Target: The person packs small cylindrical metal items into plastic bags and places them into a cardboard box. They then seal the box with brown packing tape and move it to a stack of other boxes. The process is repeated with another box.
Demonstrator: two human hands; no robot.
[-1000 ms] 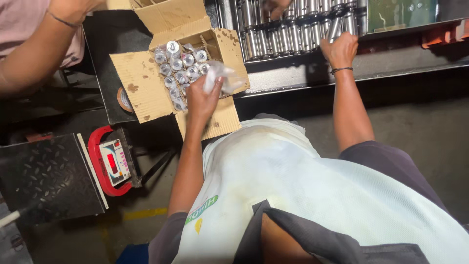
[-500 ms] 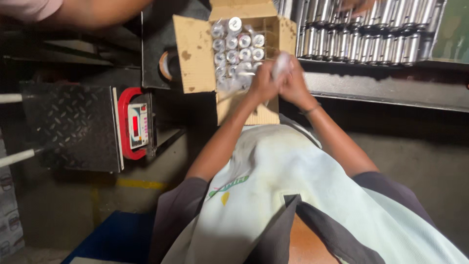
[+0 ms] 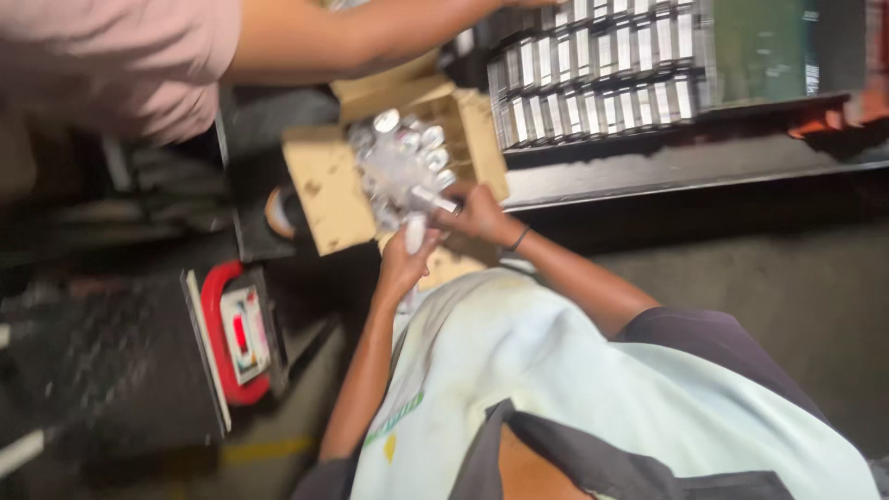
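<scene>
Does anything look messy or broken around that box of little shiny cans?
Nothing looks spilled or broken. The cardboard box sits tilted with its flaps splayed open, and both hands grip a clear plastic bag over the cans. The picture is blurred.

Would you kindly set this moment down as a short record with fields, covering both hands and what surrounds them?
left hand: grips the twisted neck of a clear plastic bag
right hand: holds the same bag beside it
bag: lies over silver cans in an open cardboard box
behind: rows of cans on a line
left of box: weighing scale with red frame
co-worker's arm: reaches across above the box
</scene>
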